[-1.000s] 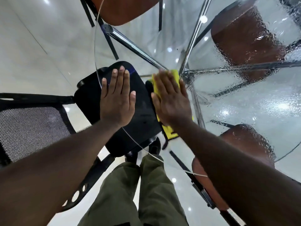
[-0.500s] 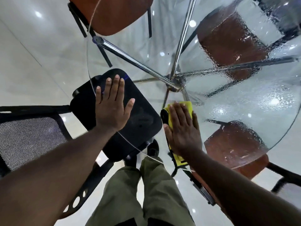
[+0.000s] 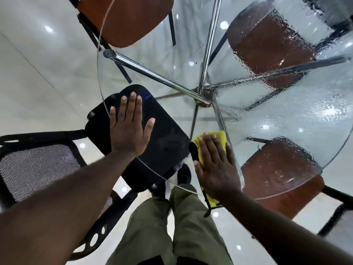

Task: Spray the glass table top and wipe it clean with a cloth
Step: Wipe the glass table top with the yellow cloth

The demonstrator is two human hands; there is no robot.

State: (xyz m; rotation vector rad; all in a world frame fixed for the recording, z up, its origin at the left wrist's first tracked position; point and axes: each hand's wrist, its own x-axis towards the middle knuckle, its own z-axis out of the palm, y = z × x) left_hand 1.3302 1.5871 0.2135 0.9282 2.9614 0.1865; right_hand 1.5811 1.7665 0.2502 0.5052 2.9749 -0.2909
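Right hand (image 3: 215,167) lies flat on the yellow cloth (image 3: 215,135), fingers straight and close together, pressing it to the glass table top (image 3: 172,69) near the near rim. The flat palm likely spreads pressure for wiping.

Left hand (image 3: 129,131) rests on bare glass by the left rim, fingers straight, thumb splayed, holding nothing. It probably braces the person.

Spray droplets (image 3: 286,115) cover the right half, which is judged unwiped. The left half looks clear.

No spray bottle or other container is in view.
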